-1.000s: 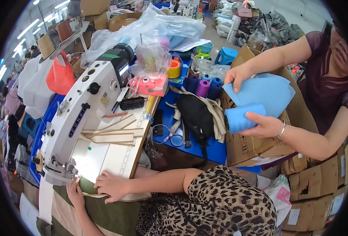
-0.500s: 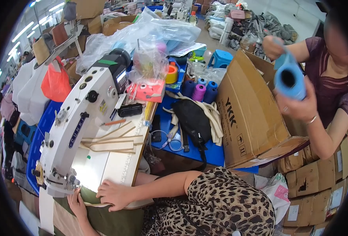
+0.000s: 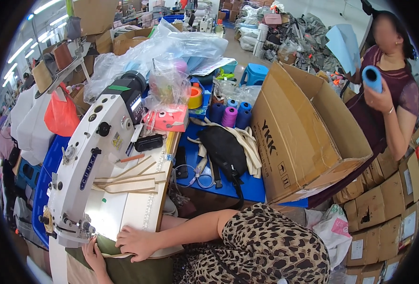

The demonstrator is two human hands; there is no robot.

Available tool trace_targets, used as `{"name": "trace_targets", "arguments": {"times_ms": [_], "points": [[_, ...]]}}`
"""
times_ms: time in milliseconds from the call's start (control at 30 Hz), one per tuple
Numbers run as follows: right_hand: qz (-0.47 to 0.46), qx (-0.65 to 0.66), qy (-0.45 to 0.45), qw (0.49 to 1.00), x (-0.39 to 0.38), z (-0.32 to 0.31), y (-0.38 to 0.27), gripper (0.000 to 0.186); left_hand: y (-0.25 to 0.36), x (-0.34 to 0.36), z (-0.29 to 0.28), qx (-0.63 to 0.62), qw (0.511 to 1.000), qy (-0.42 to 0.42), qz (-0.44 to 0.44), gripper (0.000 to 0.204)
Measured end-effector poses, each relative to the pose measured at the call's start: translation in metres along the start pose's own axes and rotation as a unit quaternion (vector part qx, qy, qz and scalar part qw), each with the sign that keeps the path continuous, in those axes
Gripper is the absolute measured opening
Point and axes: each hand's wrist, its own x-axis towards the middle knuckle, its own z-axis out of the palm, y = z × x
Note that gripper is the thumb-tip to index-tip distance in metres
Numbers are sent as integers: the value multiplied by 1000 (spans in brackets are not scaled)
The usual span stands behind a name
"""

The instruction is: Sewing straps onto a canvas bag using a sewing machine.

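Observation:
At the white sewing machine (image 3: 89,158), my left hand (image 3: 94,256) is beside the needle area, fingers closed on the edge of an olive green fabric (image 3: 136,270) with a cream strip along it. My right hand (image 3: 136,242) rests palm down on the same fabric just to the right, fingers apart and bent, pressing on it near the cream edge. The fabric hangs over the near side of the machine bed, and a beige panel (image 3: 76,270) adjoins it at the left. What lies beneath my fingertips is hidden.
Cream strips (image 3: 129,182), an orange-brown pencil (image 3: 130,158) and a black case (image 3: 149,142) lie on the machine table. Right of it, a blue table holds a black pouch (image 3: 223,149) and thread cones (image 3: 229,117). A cardboard box (image 3: 290,146) stands beside a co-worker holding a blue cone (image 3: 372,79).
My view has shifted slightly; both hands stay on the fabric by the needle area. The co-worker has moved back from the box, with the blue cone and a light blue sheet now held apart.

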Motion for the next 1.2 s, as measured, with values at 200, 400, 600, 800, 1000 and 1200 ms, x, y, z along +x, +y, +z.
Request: {"name": "trace_targets", "arguments": {"times_ms": [200, 400, 600, 800, 1000, 1200], "points": [[-1, -10, -3, 1000, 0, -3, 0, 37, -3, 1, 0, 5, 1000, -22, -17, 26], [-2, -12, -10, 1000, 0, -6, -2, 37, 2, 1, 1, -7, 1000, 19, 9, 22], [8, -16, -21, 1000, 0, -9, -4, 38, -1, 1, 3, 1, 1000, 14, 2, 23], [15, -18, -24, 999, -4, -15, -3, 39, 7, 8, 5, -4, 1000, 11, 13, 24], [17, -5, -40, 999, -2, -13, -8, 38, 65, 6, -47, 62, 995, -66, -35, 26], [11, -21, -26, 999, 0, -18, -4, 41, 116, -27, -44, -76, 985, -149, -31, 48]]}}
